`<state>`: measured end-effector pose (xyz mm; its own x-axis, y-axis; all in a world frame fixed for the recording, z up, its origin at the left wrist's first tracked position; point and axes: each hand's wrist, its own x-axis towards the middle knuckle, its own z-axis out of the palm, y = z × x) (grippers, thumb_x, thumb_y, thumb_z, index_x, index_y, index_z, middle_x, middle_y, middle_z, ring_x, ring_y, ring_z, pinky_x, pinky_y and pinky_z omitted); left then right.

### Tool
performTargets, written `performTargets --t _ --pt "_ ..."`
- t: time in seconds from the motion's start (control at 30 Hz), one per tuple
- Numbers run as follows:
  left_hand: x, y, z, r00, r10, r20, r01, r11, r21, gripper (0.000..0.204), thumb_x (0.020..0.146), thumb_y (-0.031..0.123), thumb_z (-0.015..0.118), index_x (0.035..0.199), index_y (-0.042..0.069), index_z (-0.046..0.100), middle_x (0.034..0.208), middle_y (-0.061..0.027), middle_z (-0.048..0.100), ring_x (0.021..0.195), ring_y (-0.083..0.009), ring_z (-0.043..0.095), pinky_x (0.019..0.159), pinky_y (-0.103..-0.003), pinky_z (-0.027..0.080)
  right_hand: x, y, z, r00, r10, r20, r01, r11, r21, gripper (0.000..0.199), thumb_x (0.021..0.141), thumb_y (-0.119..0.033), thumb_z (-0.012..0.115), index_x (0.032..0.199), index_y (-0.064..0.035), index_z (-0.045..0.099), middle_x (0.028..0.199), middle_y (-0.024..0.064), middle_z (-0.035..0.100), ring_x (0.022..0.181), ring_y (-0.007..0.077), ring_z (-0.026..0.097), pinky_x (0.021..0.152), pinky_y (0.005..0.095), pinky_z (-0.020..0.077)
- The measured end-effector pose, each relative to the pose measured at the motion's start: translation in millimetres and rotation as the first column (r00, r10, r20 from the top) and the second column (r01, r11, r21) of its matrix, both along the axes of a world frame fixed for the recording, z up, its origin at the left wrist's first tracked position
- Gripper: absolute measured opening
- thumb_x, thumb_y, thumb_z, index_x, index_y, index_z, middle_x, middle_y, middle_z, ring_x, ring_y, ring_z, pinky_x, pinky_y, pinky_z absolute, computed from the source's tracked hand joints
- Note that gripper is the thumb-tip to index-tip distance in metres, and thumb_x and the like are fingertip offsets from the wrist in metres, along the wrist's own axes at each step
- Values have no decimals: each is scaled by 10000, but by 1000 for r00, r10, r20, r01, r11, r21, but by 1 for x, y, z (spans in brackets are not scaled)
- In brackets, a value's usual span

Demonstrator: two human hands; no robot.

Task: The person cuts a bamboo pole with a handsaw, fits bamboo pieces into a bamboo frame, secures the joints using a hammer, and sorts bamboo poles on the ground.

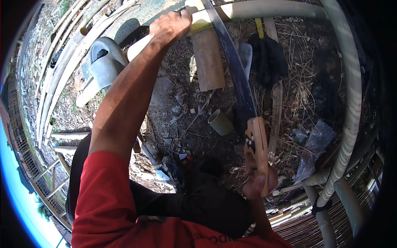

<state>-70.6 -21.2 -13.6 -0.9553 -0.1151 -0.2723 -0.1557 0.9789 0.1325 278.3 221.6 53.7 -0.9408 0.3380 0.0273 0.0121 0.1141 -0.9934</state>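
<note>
A handsaw [235, 68] with a wooden handle and a long dark blade runs from the lower right up to the top. My right hand [260, 184] is closed around its handle. Near the tip, the blade crosses a pale bamboo pole [264, 9] lying across the far side; how deep the teeth sit in it cannot be made out. My left hand [171, 25] presses on that pole just left of the blade, its fingers curled over it. Below the pole is a brown bamboo section [208, 60], and nearer me a short bamboo tube [220, 122] lies on the dirt.
A grey slide sandal [108, 64] is at the left, beside several long bamboo poles [68, 62]. Dark cloth [269, 60] and clear plastic [317, 144] lie to the right. A curved bamboo pole [351, 95] borders the right side. Shavings and dry stalks litter the ground.
</note>
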Motion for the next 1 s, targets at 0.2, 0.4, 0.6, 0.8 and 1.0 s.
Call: performTargets --t 0.2,0.4,0.6,0.8,1.0 --pt "-10 -1 -29 983 -158 -94 160 987 18 528 1045 411 311 1303 88 639 1352 -263 635 1307 -434 581 1128 -539 411 -141 -26 6 998 40 46 -36 995 -97 348 985 -246 602 840 62 672 638 37 634 529 139 597 494 302 423" --pt "9 1 9 988 -156 -15 155 988 -27 633 1035 457 282 1335 30 641 1397 -262 609 1341 -419 556 1126 -504 424 17 -3 -5 997 -47 -57 44 998 -52 349 983 -236 562 833 57 679 603 48 617 508 132 591 487 278 432" --pt "0 7 2 999 14 38 -17 996 87 585 1032 474 362 1440 96 543 1404 -259 601 1297 -437 580 1143 -502 411 -98 -31 -7 999 26 28 -25 1000 -9 374 965 -275 582 851 67 681 588 45 593 493 131 569 490 275 430" --pt "-1 -21 -34 902 -79 -424 175 965 194 332 972 341 574 1113 84 728 860 -165 745 800 -343 718 736 -485 571 -12 -18 -8 998 -41 53 41 999 -12 529 992 -420 534 857 80 641 650 77 579 610 142 576 599 278 485" --pt "-11 -26 -58 849 -137 -510 274 940 204 381 981 395 535 1043 90 754 955 -178 747 910 -366 713 842 -494 561 -60 -28 -7 997 4 79 -3 1000 -6 440 1009 -341 523 879 58 654 657 68 573 618 138 562 558 266 429"
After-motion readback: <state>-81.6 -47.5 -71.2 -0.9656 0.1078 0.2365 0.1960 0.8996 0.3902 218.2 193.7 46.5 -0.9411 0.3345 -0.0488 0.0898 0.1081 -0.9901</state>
